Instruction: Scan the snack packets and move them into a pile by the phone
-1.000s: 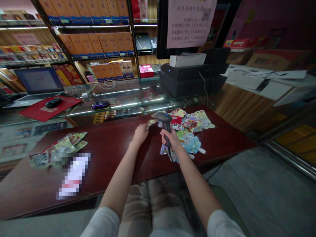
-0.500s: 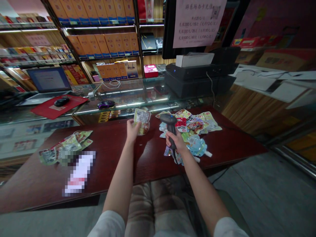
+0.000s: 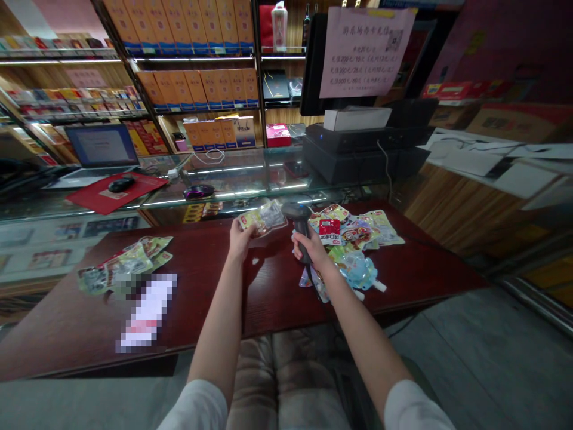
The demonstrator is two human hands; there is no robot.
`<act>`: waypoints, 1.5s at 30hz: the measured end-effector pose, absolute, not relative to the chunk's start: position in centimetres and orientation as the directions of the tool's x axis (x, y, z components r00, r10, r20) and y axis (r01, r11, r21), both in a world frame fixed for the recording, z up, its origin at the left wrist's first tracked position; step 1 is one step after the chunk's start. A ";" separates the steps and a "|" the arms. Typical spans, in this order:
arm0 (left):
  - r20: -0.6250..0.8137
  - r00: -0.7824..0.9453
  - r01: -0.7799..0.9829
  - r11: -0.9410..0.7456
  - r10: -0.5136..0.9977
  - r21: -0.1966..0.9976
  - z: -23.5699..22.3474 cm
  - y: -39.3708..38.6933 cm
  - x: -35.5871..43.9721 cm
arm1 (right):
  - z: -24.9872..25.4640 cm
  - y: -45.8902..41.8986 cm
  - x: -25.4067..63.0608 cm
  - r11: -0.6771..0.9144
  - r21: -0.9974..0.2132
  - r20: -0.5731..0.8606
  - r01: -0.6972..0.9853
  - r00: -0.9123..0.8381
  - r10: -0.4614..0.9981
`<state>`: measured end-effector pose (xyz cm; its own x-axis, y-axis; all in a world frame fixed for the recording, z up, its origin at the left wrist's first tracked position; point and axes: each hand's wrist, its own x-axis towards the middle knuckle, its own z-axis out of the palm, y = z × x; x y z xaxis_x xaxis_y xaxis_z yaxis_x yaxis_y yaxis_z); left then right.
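My left hand (image 3: 240, 240) is closed on a yellowish snack packet (image 3: 263, 218), held tilted above the dark red table (image 3: 201, 286). My right hand (image 3: 310, 247) grips the handle of a black barcode scanner (image 3: 298, 224), whose head points left at the packet, a short gap away. Right of the scanner lies a heap of colourful snack packets (image 3: 353, 233), with a pale blue spouted pouch (image 3: 358, 270) nearest my right wrist. Another small pile of green packets (image 3: 128, 263) lies at the table's left.
A blurred white rectangle (image 3: 147, 310) lies on the table's left front. Behind runs a glass counter (image 3: 233, 179) with a purple mouse (image 3: 199, 191), a laptop (image 3: 102, 149), a red mat and a black register (image 3: 362, 149). Shelves of boxes fill the back wall.
My left hand picked a packet from the heap, lifted it, then turned it sideways toward the scanner. The scanner rose slightly and swung left to face the packet.
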<state>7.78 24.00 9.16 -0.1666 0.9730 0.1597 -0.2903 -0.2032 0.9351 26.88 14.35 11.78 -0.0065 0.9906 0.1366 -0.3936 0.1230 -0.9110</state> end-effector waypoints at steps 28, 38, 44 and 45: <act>-0.039 0.203 -0.507 0.139 0.978 0.851 10.4 22.3 7.9 | 9.6 17.1 24.0 0.173 -0.974 0.142 -0.147 0.197 0.970; -0.041 0.204 -0.415 0.125 0.978 0.901 10.5 21.9 7.7 | 9.7 16.4 24.0 0.198 -0.958 0.158 -0.206 0.192 0.969; 0.037 -0.042 -0.404 -0.051 0.998 0.913 10.6 23.4 5.0 | 10.6 15.2 24.4 0.150 -0.928 0.127 -0.342 0.089 0.988; 0.053 -0.079 -0.394 -0.080 0.995 0.915 10.6 23.7 4.3 | 10.7 15.0 24.3 0.141 -0.923 0.128 -0.358 0.061 0.990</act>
<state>4.33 23.69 10.61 -0.0791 0.9954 0.0534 -0.3942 -0.0805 0.9155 24.34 15.05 10.69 0.0606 0.9900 0.1278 -0.3579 0.1410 -0.9231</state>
